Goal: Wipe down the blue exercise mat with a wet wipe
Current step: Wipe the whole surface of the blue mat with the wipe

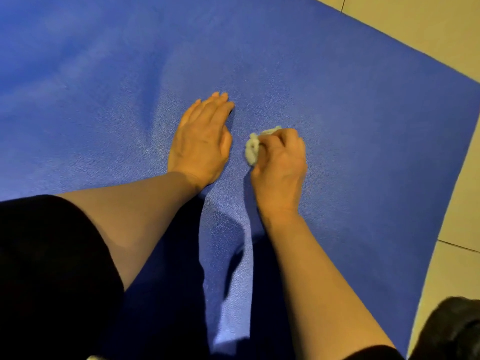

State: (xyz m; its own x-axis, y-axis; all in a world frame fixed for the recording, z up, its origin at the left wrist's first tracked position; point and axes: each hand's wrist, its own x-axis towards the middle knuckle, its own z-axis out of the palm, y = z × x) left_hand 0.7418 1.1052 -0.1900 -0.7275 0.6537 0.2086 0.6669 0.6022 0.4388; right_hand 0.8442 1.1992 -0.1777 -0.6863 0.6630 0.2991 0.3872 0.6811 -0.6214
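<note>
The blue exercise mat (350, 126) fills most of the head view, lying flat on a tiled floor. My left hand (200, 141) rests flat on the mat near its middle, fingers straight and together. Just to its right, my right hand (281, 162) grips a crumpled white wet wipe (253, 149) and holds it down against the mat. The wipe bunches out from under my curled fingers toward the left hand. The two hands lie a small gap apart.
Beige floor tiles (420, 29) border the mat at the top right and along the right side. A dark object (454, 331) sits on the tiles at the bottom right corner. Black clothing (46, 276) covers the lower left.
</note>
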